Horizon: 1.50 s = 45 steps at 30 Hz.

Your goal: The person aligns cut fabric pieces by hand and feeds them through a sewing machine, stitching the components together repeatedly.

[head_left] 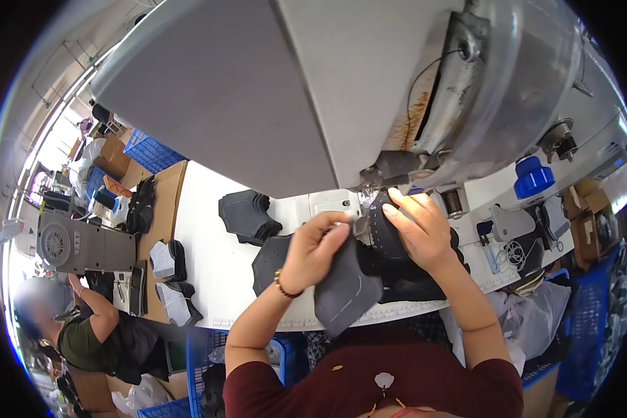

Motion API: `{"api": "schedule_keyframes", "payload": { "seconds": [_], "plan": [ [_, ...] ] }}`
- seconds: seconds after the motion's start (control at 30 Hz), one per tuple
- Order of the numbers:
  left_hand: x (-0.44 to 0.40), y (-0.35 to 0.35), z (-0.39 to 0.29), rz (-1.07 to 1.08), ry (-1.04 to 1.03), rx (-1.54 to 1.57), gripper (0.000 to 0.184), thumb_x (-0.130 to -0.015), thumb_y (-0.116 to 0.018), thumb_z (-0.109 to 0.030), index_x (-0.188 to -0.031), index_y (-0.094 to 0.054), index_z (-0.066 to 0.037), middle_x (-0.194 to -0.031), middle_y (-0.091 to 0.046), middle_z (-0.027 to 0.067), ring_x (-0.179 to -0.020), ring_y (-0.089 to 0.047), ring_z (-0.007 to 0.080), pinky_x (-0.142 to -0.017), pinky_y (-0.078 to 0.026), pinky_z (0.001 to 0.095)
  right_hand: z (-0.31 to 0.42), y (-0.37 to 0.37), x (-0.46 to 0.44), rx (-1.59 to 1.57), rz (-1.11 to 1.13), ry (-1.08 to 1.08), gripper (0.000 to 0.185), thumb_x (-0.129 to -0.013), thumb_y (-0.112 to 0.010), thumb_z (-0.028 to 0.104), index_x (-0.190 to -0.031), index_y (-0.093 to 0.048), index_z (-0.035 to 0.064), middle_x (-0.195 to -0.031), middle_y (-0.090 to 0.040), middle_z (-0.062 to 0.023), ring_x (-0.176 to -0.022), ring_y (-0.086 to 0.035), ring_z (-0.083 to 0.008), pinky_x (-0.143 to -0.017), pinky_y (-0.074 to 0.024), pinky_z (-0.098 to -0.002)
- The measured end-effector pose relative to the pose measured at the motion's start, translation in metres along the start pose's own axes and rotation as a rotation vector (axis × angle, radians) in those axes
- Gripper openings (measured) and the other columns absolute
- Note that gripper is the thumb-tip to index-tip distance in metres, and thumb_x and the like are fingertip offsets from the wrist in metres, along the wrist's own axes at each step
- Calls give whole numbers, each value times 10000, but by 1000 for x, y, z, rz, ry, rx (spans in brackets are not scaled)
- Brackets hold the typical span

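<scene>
Below the head of a large grey sewing machine [258, 90], both hands are on dark fabric pieces. My left hand [315, 252], with a beaded bracelet at the wrist, pinches the upper edge of a dark grey piece [347, 289] that hangs over the table's front edge and bears pale stitch lines. My right hand [418, 226] presses its fingers on a black curved piece [389, 240] close to the needle area; the needle itself is hard to make out. A stack of dark cut pieces [247, 214] lies left of the machine bed.
A blue-capped bottle [533, 177] and coiled white cord [513, 256] are at the right. Blue crates [585, 320] stand beside and below the table. Another person [94, 334] sits at a machine on the left, near more fabric stacks [167, 261].
</scene>
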<state>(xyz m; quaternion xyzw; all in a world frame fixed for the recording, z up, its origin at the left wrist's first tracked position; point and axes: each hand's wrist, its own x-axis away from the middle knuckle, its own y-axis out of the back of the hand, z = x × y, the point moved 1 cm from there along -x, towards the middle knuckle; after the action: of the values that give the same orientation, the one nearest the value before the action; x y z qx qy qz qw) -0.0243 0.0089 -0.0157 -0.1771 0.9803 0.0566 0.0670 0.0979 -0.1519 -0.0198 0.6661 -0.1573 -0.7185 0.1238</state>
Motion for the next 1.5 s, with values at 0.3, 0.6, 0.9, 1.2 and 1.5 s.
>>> {"api": "schedule_keyframes", "payload": {
  "seconds": [0.3, 0.6, 0.9, 1.2, 1.5],
  "plan": [
    [-19, -25, 3, -62, -12, -80, 199, -828, -619, -164, -791, -637, 31, -664, -600, -8, -609, -493, 32, -544, -410, 197, -3, 0, 5, 20, -21, 18, 161, -618, -658, 71, -769, -632, 24, -748, -565, -96, -777, -584, -283, -685, -488, -355],
    [-19, -26, 1, -45, 72, 57, 177, -823, -622, -140, -775, -646, 29, -642, -596, -20, -577, -495, 23, -514, -407, 185, -1, 3, 10, -12, 39, -57, 280, -643, -676, 7, -918, -648, 52, -859, -619, -84, -773, -598, -241, -741, -461, -373],
    [-18, -28, -7, -35, 180, 74, 157, -816, -610, -129, -752, -628, 14, -639, -595, -18, -550, -502, 22, -487, -411, 185, -2, 3, 12, 4, 68, -53, 184, -591, -663, 56, -764, -603, 43, -814, -581, -89, -760, -572, -246, -667, -454, -353],
    [-32, -29, -16, -60, 308, 300, 139, -810, -592, -110, -786, -612, 25, -640, -583, 9, -523, -510, 41, -468, -411, 180, -3, 15, -8, -89, 259, -162, 285, -637, -641, 44, -918, -592, 28, -960, -582, -136, -870, -561, -320, -721, -450, -411],
    [-33, -28, -17, -92, 362, 352, 71, -798, -562, -27, -830, -615, 9, -752, -619, 30, -614, -554, 65, -564, -452, 191, -11, 14, 5, -131, 447, -281, 485, -678, -660, 52, -1139, -555, 158, -1144, -551, -117, -1039, -525, -330, -848, -433, -432]
  ]
}}
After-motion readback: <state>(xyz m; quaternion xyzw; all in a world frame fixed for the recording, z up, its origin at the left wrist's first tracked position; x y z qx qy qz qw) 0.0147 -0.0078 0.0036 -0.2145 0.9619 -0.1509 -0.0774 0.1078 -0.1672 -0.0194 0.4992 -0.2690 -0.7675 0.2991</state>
